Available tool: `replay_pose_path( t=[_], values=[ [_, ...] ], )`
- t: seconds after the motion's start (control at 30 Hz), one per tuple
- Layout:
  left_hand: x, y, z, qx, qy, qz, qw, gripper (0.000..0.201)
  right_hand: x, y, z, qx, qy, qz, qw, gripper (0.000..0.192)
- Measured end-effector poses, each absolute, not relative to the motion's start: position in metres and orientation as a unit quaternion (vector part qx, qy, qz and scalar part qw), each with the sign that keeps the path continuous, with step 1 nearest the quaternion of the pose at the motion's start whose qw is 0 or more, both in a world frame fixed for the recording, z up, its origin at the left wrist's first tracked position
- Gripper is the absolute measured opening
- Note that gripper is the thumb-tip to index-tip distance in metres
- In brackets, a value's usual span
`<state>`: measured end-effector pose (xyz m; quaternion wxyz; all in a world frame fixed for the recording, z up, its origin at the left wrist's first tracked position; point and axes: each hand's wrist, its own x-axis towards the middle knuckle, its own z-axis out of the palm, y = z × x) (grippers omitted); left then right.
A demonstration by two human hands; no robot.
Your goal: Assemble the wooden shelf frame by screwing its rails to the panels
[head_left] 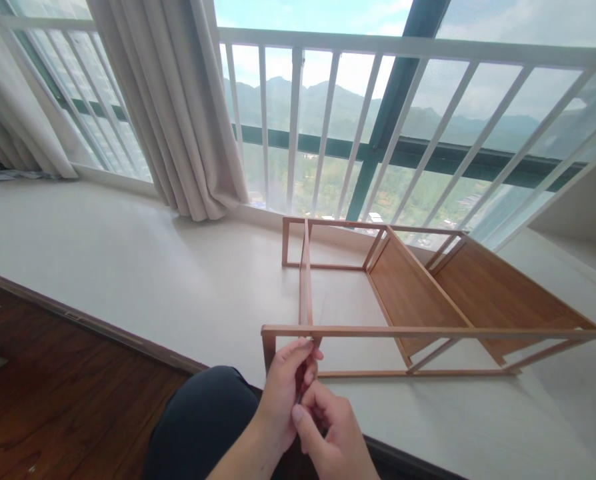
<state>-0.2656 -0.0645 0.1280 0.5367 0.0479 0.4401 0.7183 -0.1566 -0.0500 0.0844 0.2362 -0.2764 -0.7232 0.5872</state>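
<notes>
A wooden shelf frame (428,332) lies on its side on the white window ledge, two brown shelf panels (413,293) fitted in its right part. My left hand (284,387) is closed at the near rail, its thumb and fingertips against the joint of a crosspiece (305,287). Just below it, my right hand (331,423) is closed in a pinch, its fingertips almost meeting the left palm. A thin, dark sliver shows between the two hands; its kind cannot be made out. Whatever the left fingertips grip is hidden.
The white ledge (143,267) runs along a barred window with a white railing (368,45). A beige curtain (178,107) hangs to the left. Dark wooden floor (68,400) lies below the ledge, and my knee (203,420) is against its edge.
</notes>
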Motion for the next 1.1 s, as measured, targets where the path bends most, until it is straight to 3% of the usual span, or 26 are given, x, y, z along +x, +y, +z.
replay_pose_path(
  t=[0.63,0.87,1.1],
  values=[
    [-0.256,-0.071,0.130,0.049,0.405,0.751,0.520,0.033,-0.146,-0.045,0.118,-0.270,-0.727,0.560,0.290,0.038],
    [-0.250,-0.076,0.135,0.069,0.408,0.730,0.544,0.038,-0.143,-0.038,0.131,-0.231,-0.760,0.501,0.343,0.033],
    [-0.254,-0.078,0.136,0.066,0.384,0.705,0.593,0.044,-0.144,-0.031,0.135,-0.207,-0.775,0.488,0.343,0.027]
  ],
)
